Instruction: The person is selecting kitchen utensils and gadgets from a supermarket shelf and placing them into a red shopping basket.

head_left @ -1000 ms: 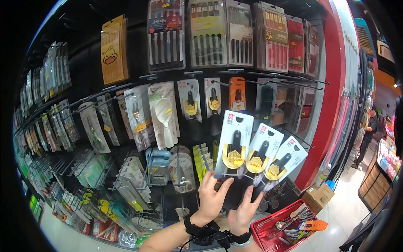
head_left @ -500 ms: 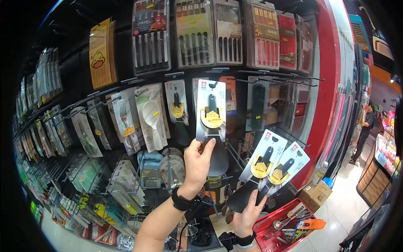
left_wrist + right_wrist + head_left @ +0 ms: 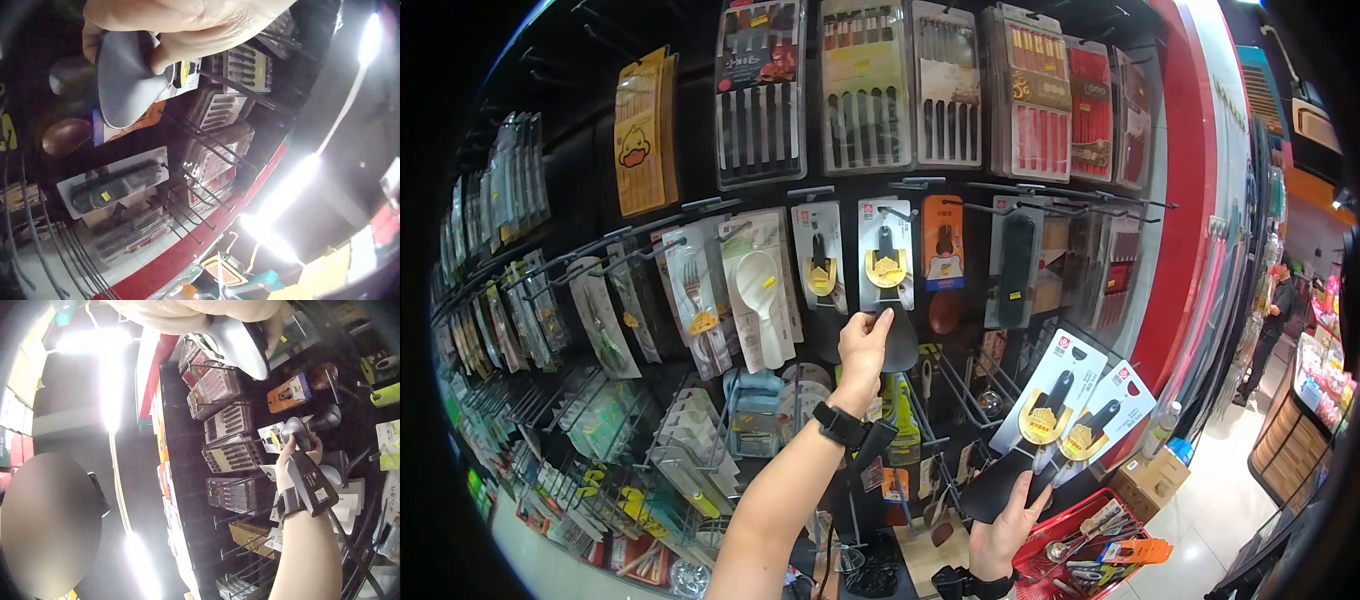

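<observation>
My left hand (image 3: 862, 352) pinches a carded spatula (image 3: 886, 250) below its card, at the top of its broad blade. The card is white with a yellow label and overlaps a hook in the middle row. In the left wrist view the rounded grey blade (image 3: 128, 81) lies between thumb and fingers. Lower right, my right hand (image 3: 1002, 525) grips two more carded spatulas (image 3: 1045, 405), fanned out and tilted, their dark blades partly behind the fingers. A similar carded spatula (image 3: 820, 255) hangs just left of the left hand's one.
An orange-carded utensil (image 3: 943, 240) hangs to the right, a white spoon pack (image 3: 758, 290) to the left. Chopstick packs (image 3: 865, 90) hang above. Bare metal hooks (image 3: 970, 395) jut out below. A red basket (image 3: 1120, 505) with utensils stands lower right beside a cardboard box (image 3: 1155, 475).
My left hand separated one carded spatula from the three held together and carried it up and forward to the hook row. The right hand, with the other two, moved right and lower.
</observation>
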Available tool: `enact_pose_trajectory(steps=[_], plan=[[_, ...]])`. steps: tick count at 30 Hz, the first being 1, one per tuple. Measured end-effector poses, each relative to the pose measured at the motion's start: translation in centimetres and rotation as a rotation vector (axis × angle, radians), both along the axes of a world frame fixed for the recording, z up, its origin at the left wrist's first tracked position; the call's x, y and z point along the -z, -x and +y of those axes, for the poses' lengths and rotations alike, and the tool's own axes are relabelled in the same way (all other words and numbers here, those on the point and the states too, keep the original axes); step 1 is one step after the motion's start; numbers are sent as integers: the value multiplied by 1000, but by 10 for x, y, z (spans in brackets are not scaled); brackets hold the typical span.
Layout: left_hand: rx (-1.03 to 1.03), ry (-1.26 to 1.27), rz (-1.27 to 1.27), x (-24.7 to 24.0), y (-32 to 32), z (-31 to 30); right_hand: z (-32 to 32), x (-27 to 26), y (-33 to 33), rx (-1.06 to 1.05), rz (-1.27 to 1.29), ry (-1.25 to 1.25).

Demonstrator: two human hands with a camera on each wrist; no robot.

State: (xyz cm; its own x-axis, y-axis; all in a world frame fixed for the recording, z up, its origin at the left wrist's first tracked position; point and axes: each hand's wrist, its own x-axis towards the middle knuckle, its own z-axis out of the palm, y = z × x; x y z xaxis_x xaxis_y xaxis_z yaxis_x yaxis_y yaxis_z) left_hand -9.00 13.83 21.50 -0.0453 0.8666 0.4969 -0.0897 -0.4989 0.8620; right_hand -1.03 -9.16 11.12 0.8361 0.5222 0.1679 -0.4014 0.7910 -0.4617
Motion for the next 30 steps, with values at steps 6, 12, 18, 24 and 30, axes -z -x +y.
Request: enact_pose_trajectory(steps=[6,12,18,24,30], plan=[[456,208,-155,16,22,-6,8,6,8,-61,-24,18],[364,130,56,14,48,-74,10,-1,34,-184,12,-21],[336,-115,421,24,74,-177,17,-5,68,-222,-61,-21],[260,-45,49,35,98,-179,23,0,93,-369,-176,-4],[146,-144,-176,7,112,-157,19,-4,102,-403,-260,-3]])
